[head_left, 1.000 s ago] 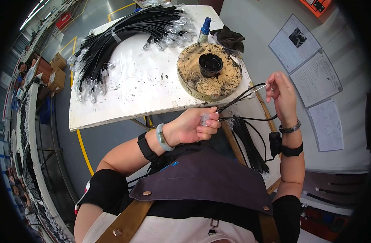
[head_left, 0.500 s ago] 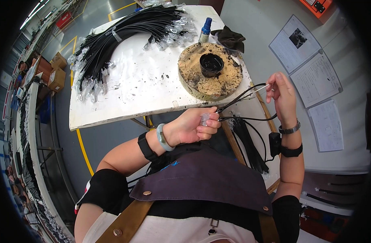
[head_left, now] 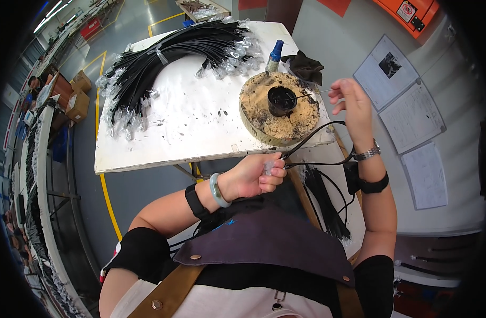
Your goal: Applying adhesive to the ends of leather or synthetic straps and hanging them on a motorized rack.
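My left hand point(head_left: 260, 176) is closed around the end of a black cable point(head_left: 310, 137), with clear plastic wrapping showing between the fingers. From there the cable loops out to my right wrist. My right hand point(head_left: 354, 106) pinches a thin metal rod point(head_left: 318, 93) between its fingertips. The rod's far tip reaches into a small black cup point(head_left: 281, 111) with dark, wet-looking matter in it. That cup stands on a round, tan block point(head_left: 279, 133) smeared with black.
A blue-capped bottle point(head_left: 275, 56) and a dark cloth point(head_left: 307, 68) are behind the block. A big bundle of black cables point(head_left: 171, 50) with plastic-wrapped ends lies on the white table point(head_left: 147, 159). More cables point(head_left: 328, 206) lie below, near a wall with papers point(head_left: 412, 103).
My right hand has moved up and slightly left, taking the rod from beside the cable into the black cup. My left hand keeps its hold, slightly lower in view.
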`<act>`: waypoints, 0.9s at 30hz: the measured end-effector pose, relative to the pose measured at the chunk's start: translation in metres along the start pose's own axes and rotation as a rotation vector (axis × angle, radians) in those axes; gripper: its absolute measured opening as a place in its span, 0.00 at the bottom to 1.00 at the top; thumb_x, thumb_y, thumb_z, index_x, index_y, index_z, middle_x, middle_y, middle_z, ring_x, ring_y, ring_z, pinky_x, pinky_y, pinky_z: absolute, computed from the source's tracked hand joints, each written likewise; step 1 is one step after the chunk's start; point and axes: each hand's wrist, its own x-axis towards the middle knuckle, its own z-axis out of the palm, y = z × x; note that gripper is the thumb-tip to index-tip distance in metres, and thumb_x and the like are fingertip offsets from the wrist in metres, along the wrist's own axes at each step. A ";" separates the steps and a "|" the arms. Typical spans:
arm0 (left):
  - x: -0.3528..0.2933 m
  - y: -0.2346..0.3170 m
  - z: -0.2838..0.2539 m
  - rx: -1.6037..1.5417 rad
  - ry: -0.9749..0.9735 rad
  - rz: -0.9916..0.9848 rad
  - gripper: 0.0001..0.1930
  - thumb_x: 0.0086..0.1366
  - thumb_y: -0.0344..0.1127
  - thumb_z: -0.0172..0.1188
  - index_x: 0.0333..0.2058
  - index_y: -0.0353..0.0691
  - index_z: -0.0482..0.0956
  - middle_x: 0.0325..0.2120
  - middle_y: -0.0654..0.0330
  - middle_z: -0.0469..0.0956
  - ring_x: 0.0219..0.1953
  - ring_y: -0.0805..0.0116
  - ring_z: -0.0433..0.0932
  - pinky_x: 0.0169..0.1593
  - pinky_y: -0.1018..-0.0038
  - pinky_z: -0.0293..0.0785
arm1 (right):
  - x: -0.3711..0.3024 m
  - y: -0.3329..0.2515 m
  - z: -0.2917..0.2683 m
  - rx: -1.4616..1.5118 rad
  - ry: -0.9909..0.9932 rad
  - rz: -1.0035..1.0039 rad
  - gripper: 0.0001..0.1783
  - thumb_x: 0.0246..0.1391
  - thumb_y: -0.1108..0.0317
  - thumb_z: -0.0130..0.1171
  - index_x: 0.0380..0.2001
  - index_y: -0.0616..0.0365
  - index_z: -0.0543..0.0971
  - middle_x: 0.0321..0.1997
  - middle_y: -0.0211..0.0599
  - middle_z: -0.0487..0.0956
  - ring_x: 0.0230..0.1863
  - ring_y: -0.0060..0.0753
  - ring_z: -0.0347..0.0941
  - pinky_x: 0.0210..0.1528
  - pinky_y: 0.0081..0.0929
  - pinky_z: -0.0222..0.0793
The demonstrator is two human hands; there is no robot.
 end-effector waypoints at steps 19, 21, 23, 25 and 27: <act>0.010 0.016 0.014 -0.212 -0.199 0.047 0.16 0.69 0.40 0.36 0.22 0.44 0.62 0.19 0.67 0.59 0.16 0.79 0.52 0.20 0.82 0.51 | -0.046 -0.011 -0.045 0.388 0.100 0.259 0.15 0.62 0.59 0.40 0.29 0.58 0.69 0.24 0.31 0.70 0.22 0.16 0.64 0.21 0.14 0.63; 0.012 0.016 0.015 -0.227 -0.195 0.034 0.16 0.69 0.40 0.36 0.22 0.44 0.62 0.19 0.67 0.59 0.16 0.79 0.52 0.19 0.82 0.51 | -0.057 -0.011 -0.045 0.382 0.111 0.272 0.15 0.62 0.59 0.40 0.28 0.58 0.69 0.24 0.31 0.70 0.22 0.16 0.64 0.20 0.14 0.63; 0.014 0.015 0.015 -0.239 -0.193 0.026 0.16 0.69 0.40 0.35 0.21 0.44 0.62 0.19 0.67 0.59 0.16 0.79 0.52 0.19 0.82 0.51 | -0.064 -0.010 -0.045 0.337 0.126 0.269 0.15 0.62 0.59 0.39 0.28 0.58 0.69 0.23 0.31 0.70 0.22 0.17 0.64 0.20 0.14 0.63; 0.015 0.014 0.014 -0.244 -0.197 0.024 0.16 0.69 0.40 0.36 0.21 0.44 0.61 0.19 0.67 0.59 0.16 0.79 0.52 0.19 0.82 0.51 | -0.068 -0.009 -0.046 0.334 0.133 0.268 0.15 0.62 0.59 0.39 0.28 0.58 0.69 0.23 0.31 0.70 0.22 0.17 0.64 0.20 0.14 0.63; 0.016 0.013 0.015 -0.244 -0.195 0.019 0.16 0.69 0.40 0.36 0.21 0.44 0.61 0.19 0.67 0.59 0.16 0.79 0.52 0.19 0.81 0.50 | -0.071 -0.008 -0.046 0.331 0.136 0.265 0.15 0.62 0.59 0.39 0.28 0.58 0.69 0.23 0.31 0.70 0.22 0.17 0.64 0.21 0.14 0.63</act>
